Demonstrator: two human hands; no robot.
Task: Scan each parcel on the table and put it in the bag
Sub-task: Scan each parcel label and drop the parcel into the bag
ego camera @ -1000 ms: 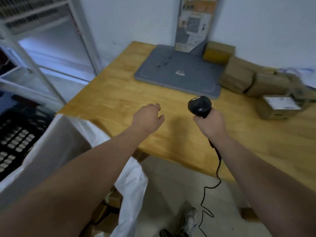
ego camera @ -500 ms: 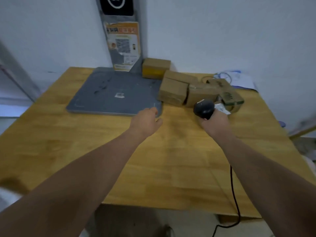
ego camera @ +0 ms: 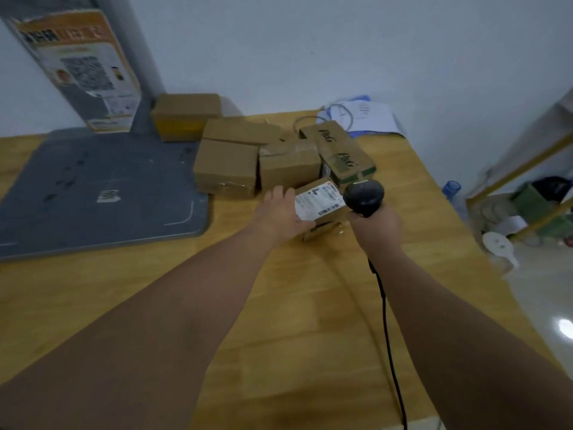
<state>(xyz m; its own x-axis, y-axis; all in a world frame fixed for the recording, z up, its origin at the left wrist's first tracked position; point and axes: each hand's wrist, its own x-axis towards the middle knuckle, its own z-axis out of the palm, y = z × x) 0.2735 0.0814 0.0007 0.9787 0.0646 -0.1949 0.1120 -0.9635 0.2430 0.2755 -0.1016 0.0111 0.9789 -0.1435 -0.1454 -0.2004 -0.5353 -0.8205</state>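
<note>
Left hand [ego camera: 280,212] grips the labelled parcel [ego camera: 321,203] at its left edge, on the wooden table [ego camera: 279,305]. Right hand [ego camera: 373,229] is wrapped round the black barcode scanner [ego camera: 364,197], just right of the label. Its cable [ego camera: 385,315] trails toward me. More cardboard parcels [ego camera: 228,169] are bunched behind. Grey pad [ego camera: 93,187] to the left. White wall [ego camera: 310,51] at the back, plastic bottle [ego camera: 451,190] past the table's right edge.

Bare forearms [ego camera: 192,305], bare left grip [ego camera: 279,214] and right grip [ego camera: 376,228].
</note>
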